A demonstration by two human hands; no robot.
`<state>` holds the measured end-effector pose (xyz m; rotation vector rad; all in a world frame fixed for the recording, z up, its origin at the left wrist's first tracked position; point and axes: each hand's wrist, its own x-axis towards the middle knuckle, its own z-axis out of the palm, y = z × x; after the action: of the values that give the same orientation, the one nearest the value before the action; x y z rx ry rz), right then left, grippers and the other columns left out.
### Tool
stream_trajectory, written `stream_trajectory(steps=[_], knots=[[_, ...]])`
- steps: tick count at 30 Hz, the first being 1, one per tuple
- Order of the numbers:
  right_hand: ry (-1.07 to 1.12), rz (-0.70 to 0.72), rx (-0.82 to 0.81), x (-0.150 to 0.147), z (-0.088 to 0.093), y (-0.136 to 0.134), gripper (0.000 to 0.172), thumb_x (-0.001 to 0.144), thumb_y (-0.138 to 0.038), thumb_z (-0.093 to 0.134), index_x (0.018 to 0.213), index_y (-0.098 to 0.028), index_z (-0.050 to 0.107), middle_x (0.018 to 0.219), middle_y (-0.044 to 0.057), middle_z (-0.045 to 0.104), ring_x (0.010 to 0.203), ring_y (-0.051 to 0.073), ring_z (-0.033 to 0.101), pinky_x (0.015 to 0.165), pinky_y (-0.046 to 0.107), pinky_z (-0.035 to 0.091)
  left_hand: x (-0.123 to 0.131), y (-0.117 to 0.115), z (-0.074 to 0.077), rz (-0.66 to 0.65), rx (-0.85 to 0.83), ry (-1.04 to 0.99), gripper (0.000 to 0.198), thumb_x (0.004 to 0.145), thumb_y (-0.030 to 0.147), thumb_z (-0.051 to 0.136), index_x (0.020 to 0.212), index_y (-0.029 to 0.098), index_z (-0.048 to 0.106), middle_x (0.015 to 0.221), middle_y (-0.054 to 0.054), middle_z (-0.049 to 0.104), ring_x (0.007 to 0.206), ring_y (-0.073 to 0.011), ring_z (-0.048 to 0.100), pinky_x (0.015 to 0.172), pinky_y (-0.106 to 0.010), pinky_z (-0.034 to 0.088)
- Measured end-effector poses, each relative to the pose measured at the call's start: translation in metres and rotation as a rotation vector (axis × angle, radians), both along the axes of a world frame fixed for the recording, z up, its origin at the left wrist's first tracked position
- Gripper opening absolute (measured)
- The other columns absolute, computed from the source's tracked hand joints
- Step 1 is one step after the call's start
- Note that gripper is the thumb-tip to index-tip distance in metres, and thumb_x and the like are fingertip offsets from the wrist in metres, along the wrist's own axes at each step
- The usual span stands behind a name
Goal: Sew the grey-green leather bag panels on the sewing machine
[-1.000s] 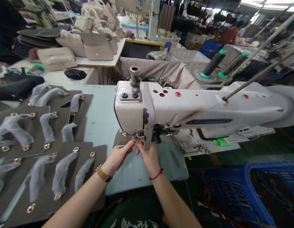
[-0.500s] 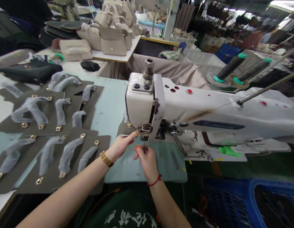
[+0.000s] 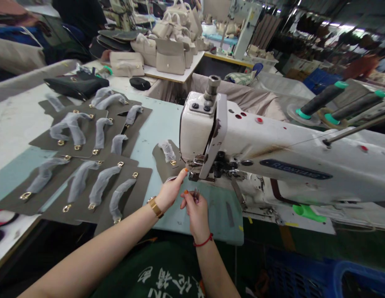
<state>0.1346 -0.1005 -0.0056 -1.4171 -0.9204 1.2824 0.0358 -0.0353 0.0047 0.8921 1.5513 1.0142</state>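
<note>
My left hand [image 3: 171, 192] is closed on the near edge of a grey-brown leather panel [image 3: 161, 163], thumb on top, just left of the sewing machine's presser foot [image 3: 194, 176]. On that panel lies a short strap in white wrapping [image 3: 167, 151] with a gold metal ring [image 3: 173, 162]. Nearer my body, my right hand [image 3: 196, 213] is curled, with a small shiny metal tool [image 3: 196, 193] between its fingers; its kind is mostly hidden. The white sewing machine [image 3: 248, 145] stands over the pale blue-green tabletop [image 3: 167, 219].
More grey panels with wrapped straps [image 3: 99, 186] spread across the left side. A black bag [image 3: 76, 85] lies behind them; beige handbags [image 3: 170, 56] are piled farther back. Thread cones [image 3: 323, 99] stand behind the machine. A blue plastic basket [image 3: 304, 273] sits low at right.
The view has swung left. The leather panel has come out leftward from under the machine head, showing its wrapped strap. Both hands keep much the same grip.
</note>
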Motion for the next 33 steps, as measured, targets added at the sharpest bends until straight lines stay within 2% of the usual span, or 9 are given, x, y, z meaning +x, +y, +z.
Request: stream_trajectory(steps=[6, 10, 12, 15, 19, 22, 24, 27, 33], knots=[[-0.089, -0.096, 0.051, 0.000, 0.002, 0.002, 0.035, 0.082, -0.044, 0.056, 0.058, -0.019, 0.059, 0.048, 0.000, 0.056, 0.054, 0.016, 0.055, 0.052, 0.025, 0.040, 0.019, -0.017, 0.006, -0.012, -0.094, 0.074, 0.048, 0.080, 0.062, 0.049, 0.076, 0.018, 0.069, 0.051, 0.000, 0.058, 0.049, -0.0177, 0.056, 0.053, -0.028, 0.042], [-0.157, -0.151, 0.047, 0.001, 0.005, 0.004, 0.035, 0.085, -0.045, 0.054, 0.069, -0.017, 0.067, 0.061, 0.004, 0.066, 0.066, 0.020, 0.062, 0.059, 0.026, 0.044, 0.010, -0.045, -0.002, -0.003, 0.144, -0.106, 0.040, 0.081, 0.051, 0.056, 0.100, 0.016, 0.064, 0.094, -0.007, 0.069, 0.087, -0.0217, 0.064, 0.080, -0.031, 0.049], [-0.170, -0.182, 0.055, 0.000, 0.008, 0.006, 0.035, 0.086, -0.044, 0.053, 0.075, -0.017, 0.071, 0.076, 0.006, 0.071, 0.077, 0.021, 0.064, 0.067, 0.026, 0.045, -0.011, -0.061, -0.012, 0.028, 0.182, -0.146, 0.047, 0.085, 0.048, 0.054, 0.123, 0.020, 0.053, 0.122, -0.010, 0.061, 0.108, -0.0239, 0.059, 0.091, -0.035, 0.048], [-0.160, -0.217, 0.071, -0.007, 0.010, 0.011, 0.037, 0.088, -0.044, 0.052, 0.076, -0.017, 0.073, 0.089, 0.007, 0.072, 0.087, 0.020, 0.063, 0.078, 0.027, 0.044, -0.058, -0.060, -0.018, 0.103, 0.247, 0.086, 0.046, 0.092, 0.044, 0.046, 0.133, 0.026, 0.045, 0.135, -0.009, 0.050, 0.122, -0.0240, 0.049, 0.103, -0.040, 0.040], [-0.104, -0.252, 0.069, -0.028, 0.010, 0.028, 0.043, 0.088, -0.050, 0.051, 0.072, -0.014, 0.069, 0.067, 0.003, 0.065, 0.065, 0.016, 0.056, 0.063, 0.024, 0.042, -0.105, 0.005, -0.010, -0.447, 0.599, 0.456, 0.040, 0.094, 0.042, 0.041, 0.126, 0.022, 0.054, 0.134, -0.010, 0.048, 0.128, -0.0263, 0.041, 0.111, -0.044, 0.028], [-0.080, -0.325, 0.064, -0.044, 0.009, 0.042, 0.041, 0.084, -0.051, 0.055, 0.065, -0.015, 0.062, 0.059, 0.000, 0.057, 0.057, 0.013, 0.047, 0.054, 0.022, 0.035, -0.109, 0.065, -0.002, -0.947, 0.794, 0.632, 0.049, 0.090, 0.049, 0.044, 0.127, 0.019, 0.054, 0.124, -0.014, 0.055, 0.120, -0.0305, 0.047, 0.107, -0.049, 0.032], [-0.058, -0.355, 0.055, -0.050, 0.006, 0.049, 0.039, 0.082, -0.050, 0.056, 0.064, -0.016, 0.060, 0.060, -0.001, 0.056, 0.057, 0.012, 0.046, 0.053, 0.022, 0.034, -0.104, 0.092, 0.004, -1.145, 0.902, 0.712, 0.051, 0.088, 0.052, 0.045, 0.124, 0.018, 0.056, 0.118, -0.014, 0.058, 0.116, -0.0314, 0.050, 0.105, -0.049, 0.034], [0.007, -0.343, 0.028, -0.050, 0.001, 0.051, 0.039, 0.081, -0.050, 0.057, 0.061, -0.016, 0.058, 0.056, -0.001, 0.053, 0.055, 0.012, 0.045, 0.050, 0.021, 0.034, -0.096, 0.105, 0.021, -1.236, 1.034, 0.800, 0.051, 0.086, 0.053, 0.049, 0.125, 0.021, 0.057, 0.116, -0.012, 0.058, 0.113, -0.0301, 0.052, 0.104, -0.047, 0.035], [0.116, -0.272, 0.042, -0.036, -0.001, 0.044, 0.035, 0.079, -0.048, 0.059, 0.071, -0.015, 0.064, 0.065, 0.001, 0.061, 0.058, 0.013, 0.052, 0.052, 0.022, 0.040, -0.091, 0.078, 0.054, -1.194, 1.027, 1.035, 0.049, 0.086, 0.055, 0.050, 0.122, 0.023, 0.059, 0.107, -0.009, 0.055, 0.102, -0.0284, 0.053, 0.096, -0.043, 0.041]])
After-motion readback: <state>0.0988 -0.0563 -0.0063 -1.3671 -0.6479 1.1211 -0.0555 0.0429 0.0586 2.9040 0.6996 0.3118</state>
